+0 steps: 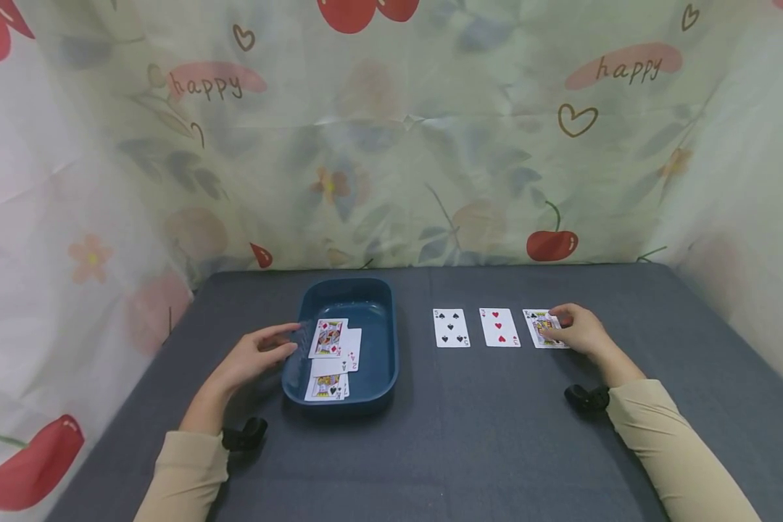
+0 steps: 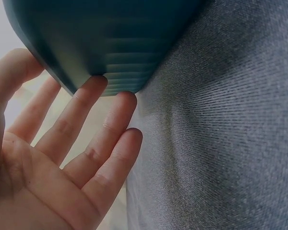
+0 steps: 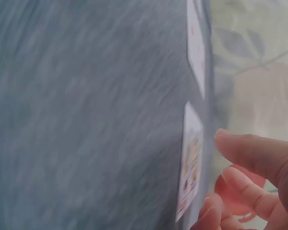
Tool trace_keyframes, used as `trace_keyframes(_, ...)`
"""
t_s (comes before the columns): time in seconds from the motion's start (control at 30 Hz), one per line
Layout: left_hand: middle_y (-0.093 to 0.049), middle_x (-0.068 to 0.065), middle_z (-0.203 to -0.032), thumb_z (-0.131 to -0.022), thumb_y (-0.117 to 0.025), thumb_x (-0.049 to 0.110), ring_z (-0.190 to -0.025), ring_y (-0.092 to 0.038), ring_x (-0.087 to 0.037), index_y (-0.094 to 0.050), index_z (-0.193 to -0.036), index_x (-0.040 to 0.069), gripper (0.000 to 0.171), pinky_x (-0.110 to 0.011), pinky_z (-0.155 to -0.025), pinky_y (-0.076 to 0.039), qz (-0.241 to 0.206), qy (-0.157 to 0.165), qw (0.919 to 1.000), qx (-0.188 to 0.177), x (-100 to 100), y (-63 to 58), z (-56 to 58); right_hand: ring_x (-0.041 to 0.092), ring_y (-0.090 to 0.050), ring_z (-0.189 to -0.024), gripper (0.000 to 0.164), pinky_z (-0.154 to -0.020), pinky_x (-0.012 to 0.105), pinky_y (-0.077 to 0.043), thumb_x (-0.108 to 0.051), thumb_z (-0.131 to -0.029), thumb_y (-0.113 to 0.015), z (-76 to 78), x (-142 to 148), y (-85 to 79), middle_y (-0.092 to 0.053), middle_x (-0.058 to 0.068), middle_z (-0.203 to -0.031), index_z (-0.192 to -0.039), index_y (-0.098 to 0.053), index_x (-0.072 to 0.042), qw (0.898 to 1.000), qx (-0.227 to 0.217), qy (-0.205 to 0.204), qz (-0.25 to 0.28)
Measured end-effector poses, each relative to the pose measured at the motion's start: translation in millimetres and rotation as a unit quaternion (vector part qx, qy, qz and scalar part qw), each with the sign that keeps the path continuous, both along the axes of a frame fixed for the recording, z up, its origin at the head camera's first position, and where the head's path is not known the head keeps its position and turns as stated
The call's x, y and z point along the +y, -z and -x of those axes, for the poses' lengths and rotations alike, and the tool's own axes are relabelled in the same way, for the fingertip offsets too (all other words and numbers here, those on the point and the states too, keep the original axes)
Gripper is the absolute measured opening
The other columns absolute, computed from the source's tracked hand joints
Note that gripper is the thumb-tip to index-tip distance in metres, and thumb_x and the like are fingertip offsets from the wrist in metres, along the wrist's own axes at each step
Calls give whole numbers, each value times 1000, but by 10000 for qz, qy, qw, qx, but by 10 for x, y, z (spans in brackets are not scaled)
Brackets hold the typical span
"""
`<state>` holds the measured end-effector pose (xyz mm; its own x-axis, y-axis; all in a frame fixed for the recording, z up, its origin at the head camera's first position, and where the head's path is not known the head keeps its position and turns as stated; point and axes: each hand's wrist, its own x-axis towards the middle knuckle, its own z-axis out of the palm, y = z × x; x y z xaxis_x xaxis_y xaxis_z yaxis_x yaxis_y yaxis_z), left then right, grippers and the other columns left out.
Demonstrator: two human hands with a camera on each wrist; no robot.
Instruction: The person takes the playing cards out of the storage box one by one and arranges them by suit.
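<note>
A dark blue tray (image 1: 378, 377) stands left of the table's middle with several overlapping playing cards in it, a red face card (image 1: 329, 338) on top. Beside its left wall is my left hand (image 1: 248, 360), fingers extended; the left wrist view has the fingertips (image 2: 100, 81) at the tray's side. To the right lie a five of spades (image 1: 452, 328), a three of hearts (image 1: 499, 328) and a black face card (image 1: 539, 324). My right hand (image 1: 581, 333) is over the right part of that face card, thumb and fingers apart. In the right wrist view the face card (image 3: 191, 160) lies flat near the fingertips.
A dark grey cloth (image 1: 470, 442) covers the table. Behind it hangs a patterned curtain (image 1: 391, 167), with pale curtain sides to left and right. Black wrist devices sit at both cuffs, the left one (image 1: 246, 435) near the tray's front corner.
</note>
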<state>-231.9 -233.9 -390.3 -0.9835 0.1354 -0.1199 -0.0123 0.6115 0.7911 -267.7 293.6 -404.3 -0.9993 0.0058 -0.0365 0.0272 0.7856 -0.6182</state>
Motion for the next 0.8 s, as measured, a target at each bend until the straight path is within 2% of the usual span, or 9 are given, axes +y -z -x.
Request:
trace_keyframes(0.23, -56, -21, -127, -93, -57, 30, -110, -56, -26, -47, -137, 14, 48, -38, -86, -50, -41, -13, 10000, -13, 1, -11, -1, 43, -49, -111, 50, -85, 48, -44, -24, -88, -62, -22, -226, -132, -52, 32, -120, -126, -48, 6, 9989, 143, -378, 235)
trace_keyframes(0.43, -55, -21, -130, -93, -57, 30, -113, -55, -29, -46, -138, 14, 49, -42, -89, -49, -76, -25, 10000, -58, 3, -5, -2, 38, -53, -109, 48, -78, 36, -47, -24, -88, -62, -61, -540, -270, -56, 27, -118, -126, -49, 3, 9962, 183, -682, 504)
trace_keyframes(0.63, -55, -21, -129, -93, -57, 30, -114, -55, -29, -47, -137, 15, 48, -43, -91, -49, -122, -15, 9999, -21, -5, 5, 3, 31, -62, -96, 43, -71, 27, -46, -18, -88, -62, -73, -866, -373, -59, 25, -113, -124, -50, 3, 9857, 381, -1273, 1035)
trace_keyframes(0.8, -54, -21, -131, -93, -56, 30, -117, -54, -30, -46, -138, 15, 48, -44, -93, -48, -154, -15, 9999, -28, 0, 12, -2, 33, -63, -103, 42, -75, 30, -49, -18, -89, -62, -65, -1143, -452, -60, 23, -115, -125, -51, 0, 9772, 373, -1651, 1278)
